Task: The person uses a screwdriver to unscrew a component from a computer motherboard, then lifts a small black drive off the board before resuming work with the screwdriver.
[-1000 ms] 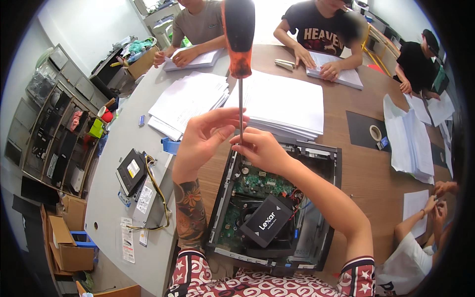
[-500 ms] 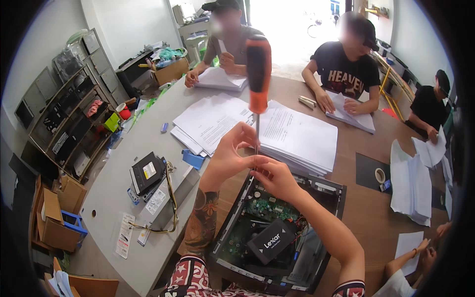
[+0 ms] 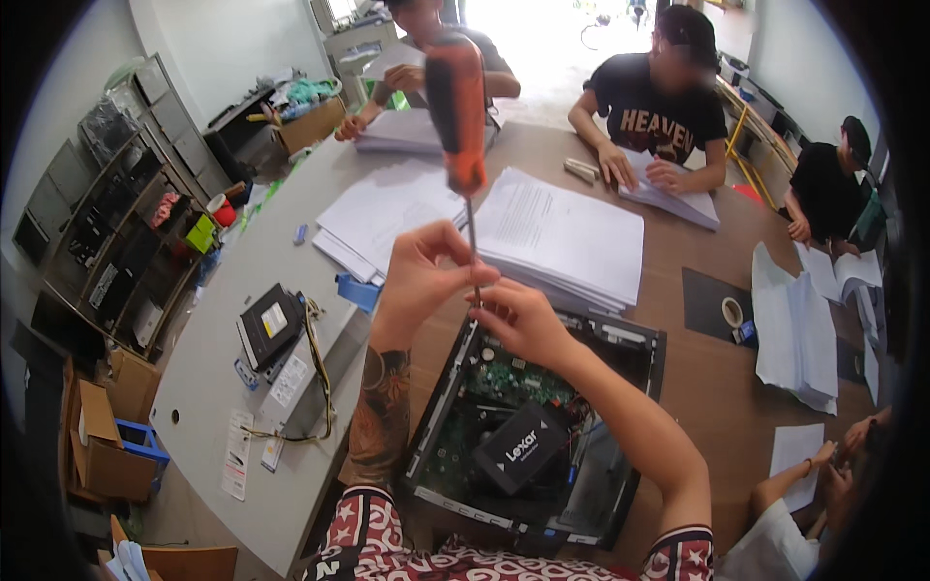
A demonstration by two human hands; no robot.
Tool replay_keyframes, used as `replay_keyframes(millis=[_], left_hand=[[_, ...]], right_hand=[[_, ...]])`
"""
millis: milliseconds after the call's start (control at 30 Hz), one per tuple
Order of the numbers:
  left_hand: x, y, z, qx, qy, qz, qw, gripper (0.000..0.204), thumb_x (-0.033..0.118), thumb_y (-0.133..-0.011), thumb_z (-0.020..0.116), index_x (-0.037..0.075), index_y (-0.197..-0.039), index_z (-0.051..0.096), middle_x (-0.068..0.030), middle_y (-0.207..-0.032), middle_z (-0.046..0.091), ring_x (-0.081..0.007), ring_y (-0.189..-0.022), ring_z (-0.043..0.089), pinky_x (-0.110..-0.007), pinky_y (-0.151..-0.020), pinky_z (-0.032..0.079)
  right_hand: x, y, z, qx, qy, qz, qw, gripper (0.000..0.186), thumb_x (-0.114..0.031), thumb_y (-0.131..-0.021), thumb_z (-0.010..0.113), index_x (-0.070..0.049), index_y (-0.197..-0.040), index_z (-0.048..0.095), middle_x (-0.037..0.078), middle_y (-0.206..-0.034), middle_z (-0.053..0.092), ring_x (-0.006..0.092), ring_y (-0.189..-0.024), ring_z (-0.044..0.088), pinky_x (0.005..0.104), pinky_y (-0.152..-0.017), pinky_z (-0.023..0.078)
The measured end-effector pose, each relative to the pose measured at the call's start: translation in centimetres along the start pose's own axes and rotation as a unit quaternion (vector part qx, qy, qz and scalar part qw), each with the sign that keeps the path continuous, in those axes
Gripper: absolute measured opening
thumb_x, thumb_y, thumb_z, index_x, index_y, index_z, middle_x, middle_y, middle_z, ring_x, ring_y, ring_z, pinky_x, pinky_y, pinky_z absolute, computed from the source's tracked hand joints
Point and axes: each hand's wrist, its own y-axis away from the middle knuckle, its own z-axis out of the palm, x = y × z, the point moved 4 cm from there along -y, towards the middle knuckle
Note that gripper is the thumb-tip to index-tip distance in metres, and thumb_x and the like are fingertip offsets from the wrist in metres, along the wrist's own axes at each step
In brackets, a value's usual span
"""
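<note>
A screwdriver (image 3: 457,116) with an orange and black handle stands nearly upright before me, handle up and shaft down. My left hand (image 3: 412,281) pinches its shaft between thumb and fingers. Around the shaft's lower end, the fingers of my right hand (image 3: 528,324) are pressed together; whatever small thing they may hold is hidden. Below both hands lies an opened desktop computer case (image 3: 484,518). Inside it show a green circuit board (image 3: 513,376) and a black solid-state drive (image 3: 521,447), resting tilted over the parts.
Left of the case lie a metal power supply (image 3: 302,380) with cables and a black optical drive (image 3: 271,324). Paper stacks (image 3: 562,232) stand just beyond my hands. A tape roll (image 3: 734,312) is at the right. Several people sit around the table handling papers.
The view has shifted, so most things sit slightly higher and further left in it. The screwdriver leans a little more to the left; both hands keep their hold at its shaft and tip.
</note>
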Motion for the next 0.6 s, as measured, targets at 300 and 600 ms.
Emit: replay_keyframes(millis=[300, 600], left_hand=[[1.3, 0.2, 0.3, -0.022, 0.021, 0.051, 0.998, 0.025, 0.006, -0.076, 0.083, 0.002, -0.091, 0.064, -0.0030, -0.086, 0.066, -0.0096, -0.084, 0.064, -0.026, -0.079, 0.051], [0.9, 0.4, 0.7, -0.037, 0.025, -0.007, 0.999, 0.015, 0.003, -0.083, 0.074, -0.002, -0.096, 0.069, -0.0073, -0.089, 0.071, -0.0130, -0.085, 0.067, -0.026, -0.078, 0.052]], right_hand=[[-0.6, 0.3, 0.1, -0.006, -0.020, 0.006, 1.000, 0.015, -0.013, -0.091, 0.069, -0.002, -0.101, 0.070, 0.007, -0.077, 0.055, 0.0163, -0.060, 0.054, 0.0309, -0.057, 0.045], [-0.9, 0.4, -0.2, -0.019, -0.031, 0.043, 0.998, 0.016, -0.010, -0.090, 0.069, -0.002, -0.104, 0.069, 0.006, -0.078, 0.056, 0.0138, -0.060, 0.055, 0.0296, -0.057, 0.045]])
